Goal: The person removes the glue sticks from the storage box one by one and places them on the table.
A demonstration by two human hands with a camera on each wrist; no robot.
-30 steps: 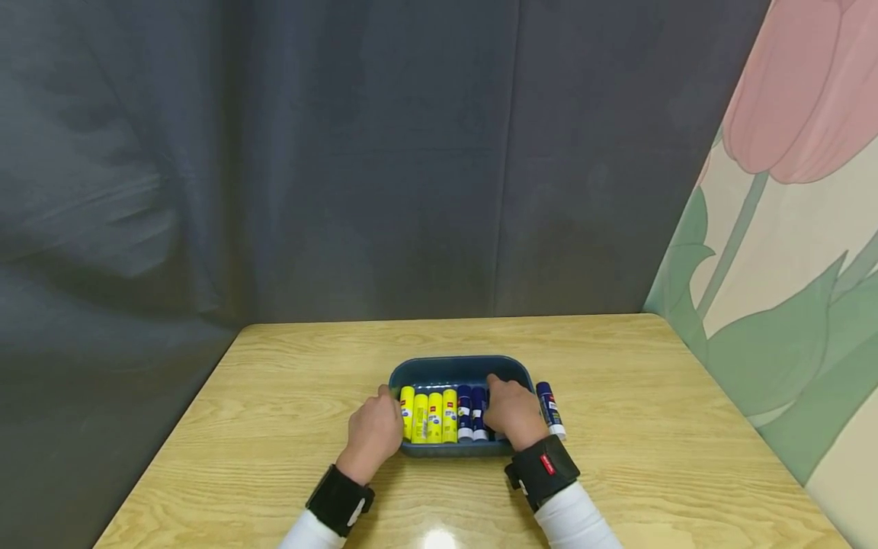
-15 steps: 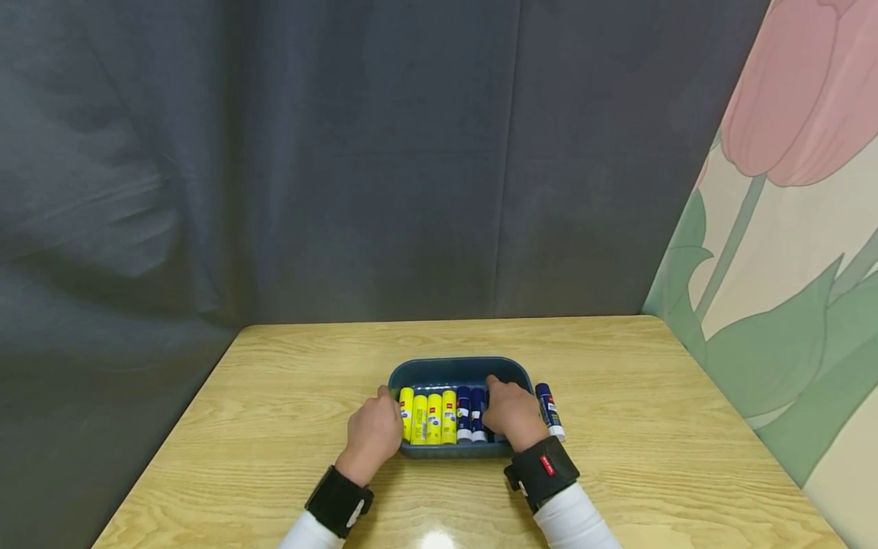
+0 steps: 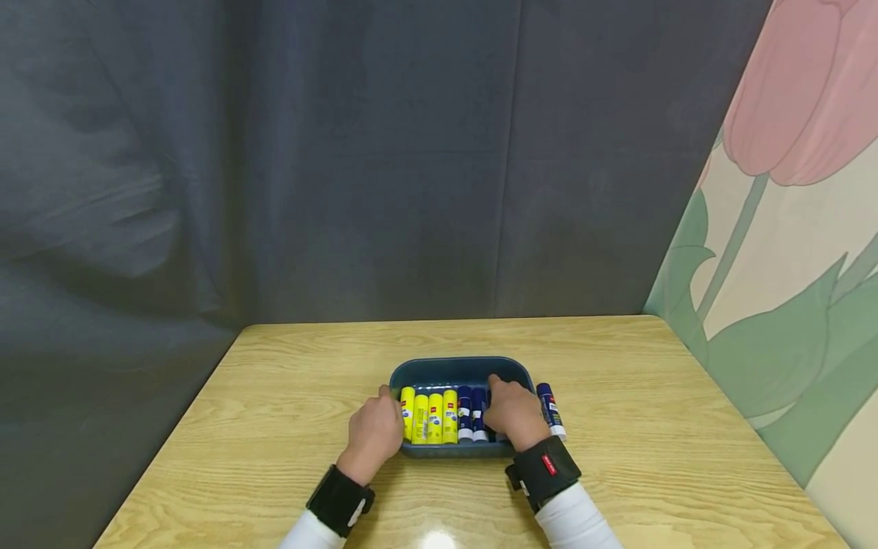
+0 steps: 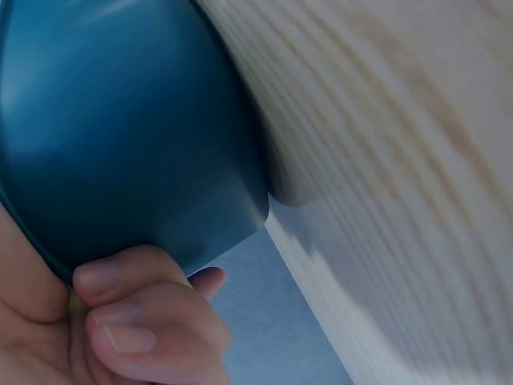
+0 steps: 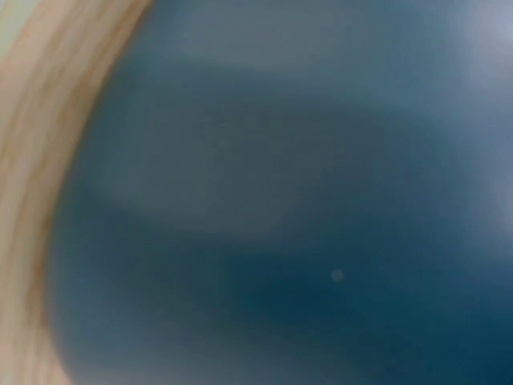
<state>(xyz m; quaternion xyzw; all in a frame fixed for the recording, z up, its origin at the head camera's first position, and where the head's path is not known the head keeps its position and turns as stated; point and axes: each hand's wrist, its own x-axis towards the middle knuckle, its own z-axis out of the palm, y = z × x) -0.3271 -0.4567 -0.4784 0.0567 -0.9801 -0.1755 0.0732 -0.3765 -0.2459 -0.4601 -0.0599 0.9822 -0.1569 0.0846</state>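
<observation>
A dark blue tray (image 3: 456,450) holds a row of yellow glue sticks (image 3: 435,419) on the left and dark blue ones (image 3: 479,414) with white ends beside them. My left hand (image 3: 374,428) grips the tray's left rim; in the left wrist view its curled fingers (image 4: 152,317) press the outer wall. Inside the tray's right end, my right hand (image 3: 514,414) holds a dark blue glue stick, mostly hidden beneath it. Only blue tray plastic (image 5: 264,160) and some table show in the right wrist view; the hand is out of that picture.
Another dark blue glue stick (image 3: 551,410) lies on the wooden table (image 3: 652,457) just right of the tray. A dark grey curtain (image 3: 377,168) hangs behind the table, and a wall painted with a tulip (image 3: 775,107) stands on the right.
</observation>
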